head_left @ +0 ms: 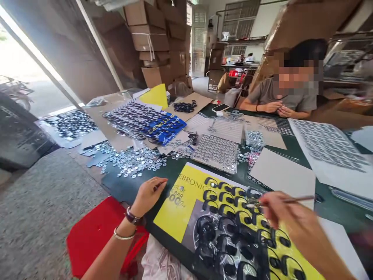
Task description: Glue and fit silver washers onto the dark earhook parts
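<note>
My right hand (276, 210) is closed round a slim brown-handled paintbrush (300, 198). Its pale tip is over rows of black curved hook-shaped pieces (227, 210), which lie on a yellow printed sheet (171, 217). A grey printed area and some shiny clear film show under the nearer pieces. By the left edge of that sheet, my left hand (150, 194) has its fingers curled together; whatever they may hold is hidden. Past this hand, many small silver washers (136, 161) are scattered over the dark green table (119, 190).
Across the table a person (285, 93) holds both hands together. Sheets with rows of small parts (217, 151), a blue card (169, 128), grey boards (285, 175) and a phone (220, 107) lie about. A red stool (93, 237) stands at left, with stacked cartons (151, 39) behind.
</note>
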{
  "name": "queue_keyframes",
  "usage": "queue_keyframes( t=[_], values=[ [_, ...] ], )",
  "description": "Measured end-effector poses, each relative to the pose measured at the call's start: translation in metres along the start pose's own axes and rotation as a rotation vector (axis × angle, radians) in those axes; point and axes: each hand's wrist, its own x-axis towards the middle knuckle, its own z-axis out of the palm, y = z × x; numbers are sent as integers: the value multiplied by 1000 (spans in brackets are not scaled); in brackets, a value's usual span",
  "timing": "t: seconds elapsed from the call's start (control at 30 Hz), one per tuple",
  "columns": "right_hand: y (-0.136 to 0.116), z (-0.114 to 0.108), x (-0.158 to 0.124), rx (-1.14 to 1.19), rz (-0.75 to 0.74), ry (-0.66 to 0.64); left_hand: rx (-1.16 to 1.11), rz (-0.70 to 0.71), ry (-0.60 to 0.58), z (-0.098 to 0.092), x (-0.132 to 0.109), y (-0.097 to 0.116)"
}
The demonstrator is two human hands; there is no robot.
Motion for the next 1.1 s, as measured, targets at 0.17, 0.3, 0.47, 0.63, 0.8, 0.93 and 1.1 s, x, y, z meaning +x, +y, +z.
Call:
queue_keyframes(
  t=[0.17, 0.3, 0.47, 0.63, 0.8, 0.93, 1.1],
  values=[
    [34, 122, 30, -709, -321, -454, -106, 53, -18, 10, -9, 6],
    [71, 166, 54, -910, -492, -521, -211, 40, -7, 11, -19, 3],
    [78, 166, 54, -847, -462, -472, -405, -41, -11, 15, -30, 10],
    [59, 163, 33, -551, -290, -424, -938, -193, -204, 20, -34, 35],
    [52, 145, 17, -434, -247, -436, -1225, -302, -271, 29, -33, 53],
    [50, 119, 10, -441, -327, -382, -1255, -295, -378, 41, -29, 61],
    [45, 81, 22, -703, -464, -321, -850, -172, -269, 41, -10, 49]
  ],
)
